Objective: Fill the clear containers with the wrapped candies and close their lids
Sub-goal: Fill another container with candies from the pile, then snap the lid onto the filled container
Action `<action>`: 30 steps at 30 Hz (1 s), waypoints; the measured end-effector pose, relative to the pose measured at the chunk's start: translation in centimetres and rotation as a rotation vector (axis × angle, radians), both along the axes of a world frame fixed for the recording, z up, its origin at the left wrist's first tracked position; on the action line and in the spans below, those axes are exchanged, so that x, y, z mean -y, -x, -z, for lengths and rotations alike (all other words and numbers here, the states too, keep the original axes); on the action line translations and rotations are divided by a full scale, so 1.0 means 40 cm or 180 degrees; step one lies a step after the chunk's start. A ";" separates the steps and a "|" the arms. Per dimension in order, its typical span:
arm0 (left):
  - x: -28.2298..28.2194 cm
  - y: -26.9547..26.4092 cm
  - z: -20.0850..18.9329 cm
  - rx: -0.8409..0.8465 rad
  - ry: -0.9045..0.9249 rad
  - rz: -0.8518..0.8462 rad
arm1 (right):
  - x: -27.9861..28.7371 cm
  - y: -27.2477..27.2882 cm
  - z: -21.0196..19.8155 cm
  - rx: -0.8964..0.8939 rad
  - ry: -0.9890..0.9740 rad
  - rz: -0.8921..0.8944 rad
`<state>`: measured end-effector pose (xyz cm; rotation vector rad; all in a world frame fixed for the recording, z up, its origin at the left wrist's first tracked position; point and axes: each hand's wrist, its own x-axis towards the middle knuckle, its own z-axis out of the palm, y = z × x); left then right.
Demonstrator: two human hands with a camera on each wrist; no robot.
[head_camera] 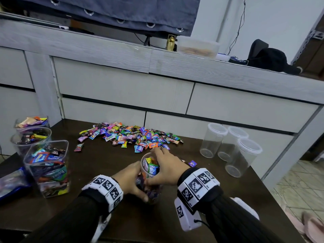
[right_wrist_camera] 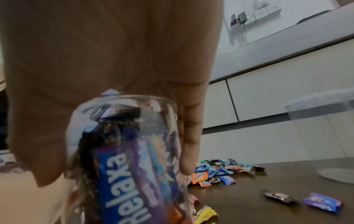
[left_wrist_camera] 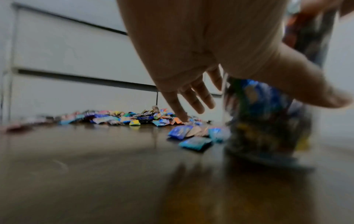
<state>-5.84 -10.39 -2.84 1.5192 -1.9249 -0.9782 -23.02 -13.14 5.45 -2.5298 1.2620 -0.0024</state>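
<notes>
While we've got both hands on it, the tall clear round plastic container (head_camera: 150, 179) stands roughly upright in the lower middle of the head view, its long axis vertical, mouth open and lidless. It's packed with wrapped candies nearly to the rim.

Our left hand (head_camera: 130, 180) sits on the container's left side, low down. In the left wrist view its fingers (left_wrist_camera: 193, 98) look fairly straight and spread, thumb reaching across the front of the wall, so it's more bracing than clamping; that view is blurry, though. Our right hand (head_camera: 168, 168) comes in from the right and drapes over the mouth, thumb down the near wall. We can't tell whether those fingers are pinching a candy or just pushing the stack down.

The relation that matters: the loose heap of colourful wrapped candies (head_camera: 133, 136) lies straight beyond the container, toward the top of the frame, and the right hand's fingertips are almost at its near edge. So we'd say the right hand is the nearer one for another scoop, with the left steadying.

The three empty clear cylinders with white lids (head_camera: 229, 148) stand well off to the right on the dark brown wooden table (head_camera: 201, 216). Already-filled tubs (head_camera: 49, 167) are at the left edge. We can't spot this container's lid anywhere.
</notes>
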 end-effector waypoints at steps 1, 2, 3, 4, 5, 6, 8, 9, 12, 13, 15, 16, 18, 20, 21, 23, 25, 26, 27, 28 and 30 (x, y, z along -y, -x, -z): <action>-0.003 -0.006 0.002 0.0650 -0.0052 0.0028 | 0.003 0.008 -0.003 -0.0042 -0.0046 -0.0008; -0.006 -0.010 0.008 0.1248 -0.0096 0.0038 | 0.007 0.019 -0.006 -0.0096 -0.0088 -0.0005; -0.009 -0.012 0.016 0.1674 -0.0145 0.0036 | 0.013 0.031 -0.011 -0.0154 -0.0119 0.0014; -0.011 -0.010 0.024 0.1930 -0.0218 0.0007 | 0.020 0.045 -0.014 -0.0220 -0.0120 0.0047; -0.013 -0.008 0.031 0.2096 -0.0294 -0.0050 | 0.028 0.061 -0.018 -0.0304 -0.0077 0.0083; -0.013 -0.005 0.038 0.2233 -0.0342 -0.0112 | 0.036 0.078 -0.021 -0.0396 -0.0004 0.0130; -0.013 -0.001 0.049 0.2409 -0.0402 -0.0232 | 0.061 0.114 -0.023 -0.0508 0.0136 0.0297; -0.012 -0.001 0.051 0.2446 -0.0410 -0.0273 | 0.076 0.132 -0.023 -0.0520 0.0194 0.0408; -0.012 -0.001 0.053 0.2534 -0.0415 -0.0284 | 0.132 0.187 -0.019 -0.0485 0.0319 0.0847; -0.012 -0.001 0.054 0.2564 -0.0413 -0.0281 | 0.151 0.206 -0.018 -0.0478 0.0332 0.1000; -0.011 0.001 0.055 0.2622 -0.0417 -0.0282 | 0.186 0.245 -0.019 -0.0491 0.0346 0.1274; -0.010 0.002 0.054 0.2650 -0.0423 -0.0283 | 0.200 0.267 -0.018 -0.0525 0.0363 0.1395; -0.010 0.005 0.052 0.2690 -0.0439 -0.0277 | 0.221 0.312 -0.019 -0.0677 0.0456 0.1562; -0.010 0.006 0.049 0.2707 -0.0442 -0.0268 | 0.233 0.358 -0.020 -0.0875 0.0595 0.1693; -0.010 0.006 0.048 0.2711 -0.0439 -0.0266 | 0.235 0.380 -0.020 -0.0959 0.0644 0.1760; -0.011 0.006 0.047 0.2707 -0.0446 -0.0263 | 0.236 0.421 -0.017 -0.1093 0.0708 0.1896; -0.012 0.007 0.047 0.2705 -0.0452 -0.0264 | 0.231 0.457 -0.017 -0.1218 0.0792 0.2033; -0.013 0.007 0.046 0.2707 -0.0455 -0.0263 | 0.229 0.472 -0.017 -0.1278 0.0835 0.2090; -0.014 0.008 0.044 0.2708 -0.0459 -0.0260 | 0.226 0.487 -0.018 -0.1336 0.0870 0.2136; -0.014 0.009 0.043 0.2708 -0.0465 -0.0255 | 0.222 0.500 -0.018 -0.1391 0.0891 0.2170; -0.015 0.010 0.039 0.2705 -0.0478 -0.0239 | 0.213 0.518 -0.019 -0.1463 0.0903 0.2220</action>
